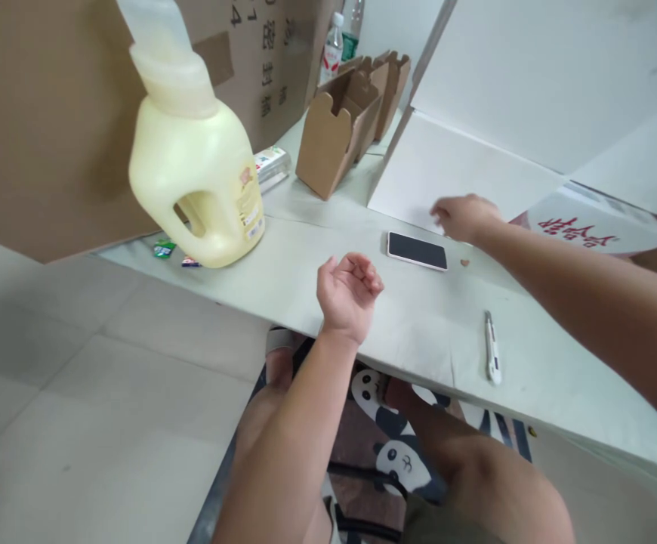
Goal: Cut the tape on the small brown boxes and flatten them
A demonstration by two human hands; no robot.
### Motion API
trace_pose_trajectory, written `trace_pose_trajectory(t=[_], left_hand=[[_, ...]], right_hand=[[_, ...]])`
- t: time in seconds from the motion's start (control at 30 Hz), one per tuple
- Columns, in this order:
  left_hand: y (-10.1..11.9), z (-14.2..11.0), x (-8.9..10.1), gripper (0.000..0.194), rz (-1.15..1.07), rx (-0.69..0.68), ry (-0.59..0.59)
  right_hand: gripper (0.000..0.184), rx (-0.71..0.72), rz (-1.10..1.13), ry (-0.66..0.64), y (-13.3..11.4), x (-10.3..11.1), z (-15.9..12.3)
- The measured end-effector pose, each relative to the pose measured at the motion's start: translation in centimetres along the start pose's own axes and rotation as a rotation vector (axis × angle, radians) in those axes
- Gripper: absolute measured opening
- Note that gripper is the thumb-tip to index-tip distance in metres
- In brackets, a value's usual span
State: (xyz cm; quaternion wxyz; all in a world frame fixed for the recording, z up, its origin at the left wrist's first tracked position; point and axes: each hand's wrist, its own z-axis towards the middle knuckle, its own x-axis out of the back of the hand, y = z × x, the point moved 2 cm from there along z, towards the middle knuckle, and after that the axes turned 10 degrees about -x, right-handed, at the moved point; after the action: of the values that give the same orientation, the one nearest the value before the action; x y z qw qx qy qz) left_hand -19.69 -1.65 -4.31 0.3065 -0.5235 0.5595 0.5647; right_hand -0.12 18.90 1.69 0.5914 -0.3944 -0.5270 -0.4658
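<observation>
My left hand point(347, 293) hovers over the near edge of the white table point(306, 257), palm up, fingers curled loosely inward with nothing in them. My right hand point(464, 217) reaches across the table to the lower edge of a white foam board point(453, 170), fingers bent down against it; what they grip is hidden. A black-screened phone point(417, 250) lies flat between the two hands. A white pen-like tool point(492, 347) lies to the right, near the table's front edge.
A large pale yellow jug point(192, 166) with a handle stands at the left. Brown paper take-out boxes point(340, 125) stand behind, with bottles point(332, 49) beyond and a big cardboard carton point(50, 113) at the left. Small wrappers point(164, 248) lie by the jug.
</observation>
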Motion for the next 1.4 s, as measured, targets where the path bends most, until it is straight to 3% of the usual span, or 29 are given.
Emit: trace_pose_trajectory(t=[0.1,0.2,0.27,0.37,0.47,0.53,0.6,0.7,0.77,0.83,0.93,1.07,1.2,1.4], left_hand=[[-0.6,-0.1,-0.1,0.051,-0.007,0.015,-0.016],[-0.8,-0.2,0.0,0.045,0.001,0.021,-0.046],[-0.7,-0.2,0.0,0.043,0.001,0.023,-0.065],[-0.6,-0.3,0.1,0.041,0.02,0.005,-0.08],[-0.8,-0.2,0.1,0.039,0.07,-0.008,-0.104],[-0.9,-0.2,0.3,0.037,0.159,-0.087,-0.096],[-0.3,-0.2,0.7,0.028,0.377,-0.332,-0.029],[1.5,-0.3,1.2,0.01,0.761,-0.818,0.117],[2.7,-0.2,1.7,0.008,0.847,-0.985,0.155],[3.6,0.1,2.0,0.018,0.889,-1.092,0.149],[4.0,0.6,2.1,0.034,0.866,-1.053,-0.025],[2.9,1.0,1.6,0.045,0.724,-0.842,-0.233],[1.1,0.9,0.9,0.047,0.685,-0.715,-0.283],[-1.9,0.8,0.2,0.045,0.655,-0.648,-0.331]], right_hand=[[0.044,0.039,0.044,0.076,-9.1,1.2,4.1],[0.051,0.153,0.139,0.153,-16.3,3.1,6.0],[0.055,0.13,0.077,0.055,-18.8,3.7,6.4],[0.047,0.062,-0.008,-0.04,-19.7,3.6,6.2],[0.037,0.078,0.052,0.013,-19.0,3.3,5.1],[0.034,0.092,0.091,0.031,-18.0,3.1,3.6],[0.031,0.113,0.109,0.074,-16.7,3.1,1.4],[0.025,0.172,0.118,0.187,-14.0,3.6,-3.6],[0.022,0.208,0.154,0.286,-11.5,4.3,-8.1],[0.021,0.238,0.224,0.42,-8.8,5.0,-13.0],[0.019,0.271,0.411,0.653,-5.3,4.9,-20.1],[0.031,0.056,0.69,0.827,-2.9,1.8,-26.7],[0.048,-0.058,0.807,0.818,-2.4,-1.7,-29.0],[0.051,-0.132,0.693,0.706,-0.8,-3.8,-29.1]])
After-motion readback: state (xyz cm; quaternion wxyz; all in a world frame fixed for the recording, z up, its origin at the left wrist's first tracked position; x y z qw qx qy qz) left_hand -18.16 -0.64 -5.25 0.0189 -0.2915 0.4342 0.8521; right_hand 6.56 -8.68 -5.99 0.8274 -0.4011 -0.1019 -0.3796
